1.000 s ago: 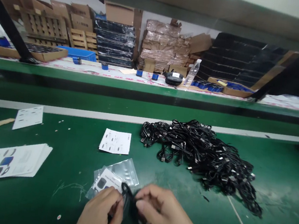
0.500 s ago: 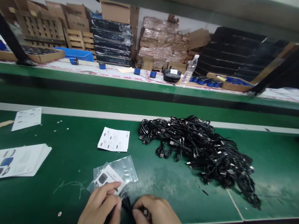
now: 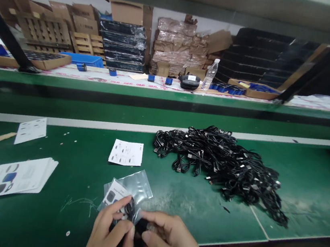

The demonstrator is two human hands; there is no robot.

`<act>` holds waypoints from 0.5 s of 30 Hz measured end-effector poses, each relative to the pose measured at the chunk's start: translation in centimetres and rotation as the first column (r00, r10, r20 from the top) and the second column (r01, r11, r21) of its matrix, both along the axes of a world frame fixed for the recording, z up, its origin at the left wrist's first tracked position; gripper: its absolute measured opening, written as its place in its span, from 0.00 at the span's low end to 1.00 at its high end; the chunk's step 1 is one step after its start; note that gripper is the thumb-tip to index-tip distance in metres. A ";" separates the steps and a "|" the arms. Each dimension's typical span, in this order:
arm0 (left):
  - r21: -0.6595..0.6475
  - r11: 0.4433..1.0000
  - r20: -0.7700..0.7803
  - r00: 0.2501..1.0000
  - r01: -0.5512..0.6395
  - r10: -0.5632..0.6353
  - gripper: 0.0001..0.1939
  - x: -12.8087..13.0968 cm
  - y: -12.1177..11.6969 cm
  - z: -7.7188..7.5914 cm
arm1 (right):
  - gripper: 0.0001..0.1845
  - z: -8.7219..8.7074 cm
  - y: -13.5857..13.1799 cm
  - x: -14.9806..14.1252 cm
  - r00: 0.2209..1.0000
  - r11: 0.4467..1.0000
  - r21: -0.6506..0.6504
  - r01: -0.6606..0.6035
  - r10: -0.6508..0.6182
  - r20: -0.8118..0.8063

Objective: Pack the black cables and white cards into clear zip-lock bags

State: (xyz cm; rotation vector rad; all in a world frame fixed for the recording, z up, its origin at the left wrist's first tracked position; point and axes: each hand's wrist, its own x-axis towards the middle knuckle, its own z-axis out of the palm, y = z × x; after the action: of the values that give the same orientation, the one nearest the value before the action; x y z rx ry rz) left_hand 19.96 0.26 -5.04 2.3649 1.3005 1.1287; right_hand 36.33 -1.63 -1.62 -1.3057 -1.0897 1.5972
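Note:
A clear zip bag (image 3: 141,183) lies near the table's front edge with a printed leaflet (image 3: 112,191) inside it. My left hand (image 3: 113,230) grips the bag's near edge between thumb and fingers. A bundled black cable (image 3: 130,207) shows at the bag's mouth, between my two hands. Closed around the near part of the cable is my right hand (image 3: 165,237), its fingertips touching the bag's edge; a pale plug end seems to show under its fingers. Part of the cable is hidden by the fingers.
A large heap of black USB cables (image 3: 220,163) lies to the right. A stack of leaflets (image 3: 17,179) is at left, with folded sheets (image 3: 126,153) behind the bag and another sheet (image 3: 32,131) farther left. A shelf (image 3: 122,79) with a bottle (image 3: 210,75) runs across the back.
The cable bundle has moved left and forward over the bag's mouth, by the leaflet. My right hand has come closer to my left hand, its fingertips now at the bag's edge.

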 end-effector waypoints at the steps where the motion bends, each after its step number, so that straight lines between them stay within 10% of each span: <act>1: 0.016 1.000 0.003 1.000 -0.010 0.010 0.09 0.0 0.0 0.1 | 0.19 -0.2 0.0 -0.1 1.000 0.999 0.034 0.022 -0.023 0.012; 9: 0.049 0.998 0.004 0.999 -0.042 0.041 0.10 -0.2 -0.1 0.1 | 0.05 -0.6 0.9 -1.9 0.894 0.961 0.244 0.128 -0.218 0.392; 15: 0.095 0.994 0.056 0.997 -0.055 0.050 0.10 -0.3 -0.2 0.4 | 0.09 -0.2 0.7 -2.3 0.831 0.859 0.508 -0.070 -0.232 0.506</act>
State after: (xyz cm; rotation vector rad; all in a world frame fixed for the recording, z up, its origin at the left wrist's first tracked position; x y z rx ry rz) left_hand 19.68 0.08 -4.67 2.3623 1.3261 1.2892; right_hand 34.07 -0.94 -1.86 -1.4422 -1.6449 0.7615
